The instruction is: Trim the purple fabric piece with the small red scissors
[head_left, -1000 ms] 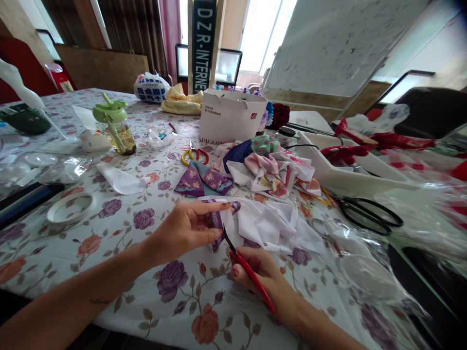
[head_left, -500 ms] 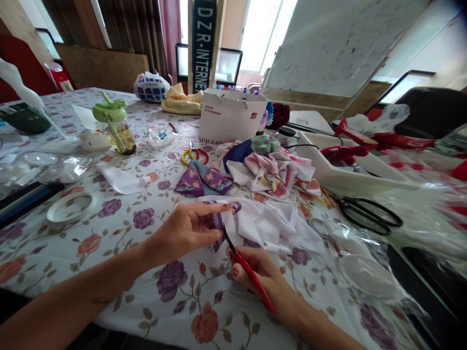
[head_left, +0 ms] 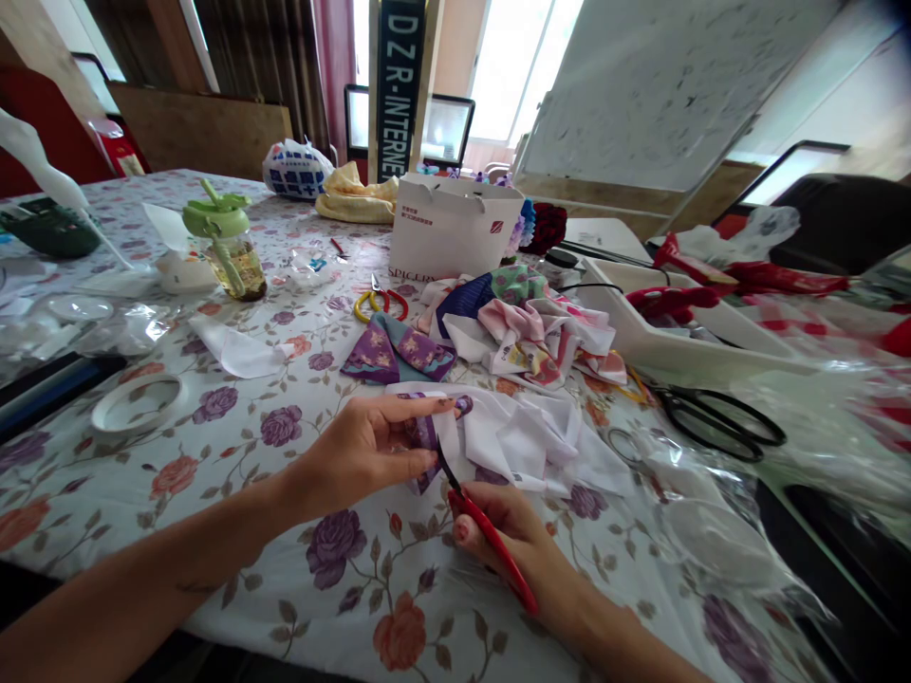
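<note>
My left hand is closed on a piece of purple patterned fabric, gripped between the thumb and fingers. Red-handled scissors are in my right hand, their dark blades pointing up and left against the edge of that fabric. Whether the blades are apart is hard to make out. Crumpled white fabric lies just beyond and to the right of my hands. Behind it rests a folded purple and teal cloth, beside a heap of pink and printed cloths.
Yellow-and-red-handled pliers and a white paper bag stand farther back. On the left are a tape roll and a green-lidded bottle. Black-handled scissors, clear plastic packaging and a white tray occupy the right.
</note>
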